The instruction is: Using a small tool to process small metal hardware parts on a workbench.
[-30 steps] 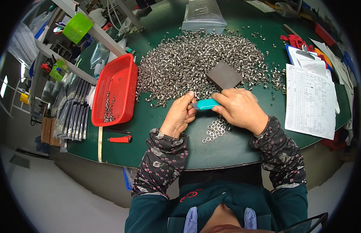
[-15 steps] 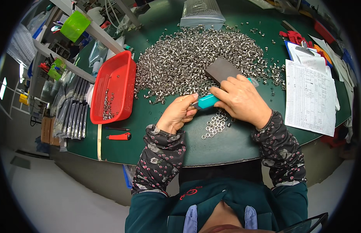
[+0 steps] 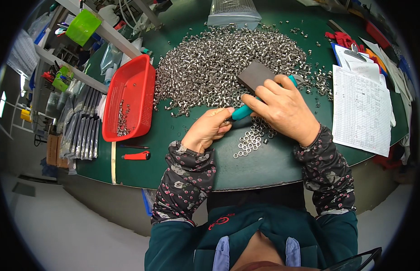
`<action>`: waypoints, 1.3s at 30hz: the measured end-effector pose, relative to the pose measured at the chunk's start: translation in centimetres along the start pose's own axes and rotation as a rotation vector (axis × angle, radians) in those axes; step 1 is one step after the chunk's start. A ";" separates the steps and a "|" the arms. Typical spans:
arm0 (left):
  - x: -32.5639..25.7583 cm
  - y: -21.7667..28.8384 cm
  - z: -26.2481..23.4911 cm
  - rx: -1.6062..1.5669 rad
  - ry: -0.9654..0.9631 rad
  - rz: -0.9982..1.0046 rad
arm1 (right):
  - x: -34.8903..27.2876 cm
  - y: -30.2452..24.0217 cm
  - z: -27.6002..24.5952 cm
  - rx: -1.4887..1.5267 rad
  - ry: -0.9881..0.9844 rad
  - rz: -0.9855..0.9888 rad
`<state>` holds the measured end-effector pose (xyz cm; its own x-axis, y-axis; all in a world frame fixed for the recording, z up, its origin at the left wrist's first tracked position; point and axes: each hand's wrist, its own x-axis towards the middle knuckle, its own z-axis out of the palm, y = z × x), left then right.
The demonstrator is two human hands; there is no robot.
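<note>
My right hand [image 3: 286, 108] is wrapped around a teal-handled utility knife [image 3: 242, 112], its dark tip pointing toward my left hand. My left hand [image 3: 207, 129] is pinched closed at that tip; whatever lies between the fingers is too small and covered to make out. Below the knife, a small group of metal rings [image 3: 249, 143] lies on the green table. Beyond both hands spreads a large heap of short metal sleeves [image 3: 219, 63]. A dark grey rectangular block [image 3: 255, 75] rests at the heap's near right edge, just past my right hand.
To the left stands a red plastic basket [image 3: 142, 97] with a few metal pieces inside. A red box cutter [image 3: 136, 156] and a dark pen [image 3: 134, 147] lie below it. Printed sheets [image 3: 361, 108] and a clipboard [image 3: 354, 54] sit at right. A clear plastic bag [image 3: 234, 16] is behind the heap.
My right hand has turned and shifted slightly up, tilting the knife more steeply. My left hand stays nearly in place, still pinching at the tip. The whole view has shifted slightly.
</note>
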<state>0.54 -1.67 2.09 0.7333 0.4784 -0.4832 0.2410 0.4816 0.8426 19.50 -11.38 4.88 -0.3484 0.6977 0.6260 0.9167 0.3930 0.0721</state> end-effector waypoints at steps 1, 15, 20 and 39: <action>0.0 0.0 0.0 0.012 -0.002 0.004 | 0.0 -0.1 0.0 -0.031 0.012 -0.009; 0.8 -1.0 -1.1 -0.242 0.101 0.268 | 0.1 -0.3 -0.5 0.077 -0.074 0.201; 0.9 -0.9 -0.9 -0.367 0.031 0.451 | -0.7 -0.6 0.9 0.270 -0.067 0.362; 1.4 -1.6 -1.4 -0.366 0.073 0.447 | -0.5 -0.9 0.9 0.457 -0.229 0.461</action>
<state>0.25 -0.76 -0.26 0.6648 0.7364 -0.1257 -0.3266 0.4378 0.8377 18.67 -11.56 3.85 -0.0218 0.9436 0.3304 0.8242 0.2040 -0.5282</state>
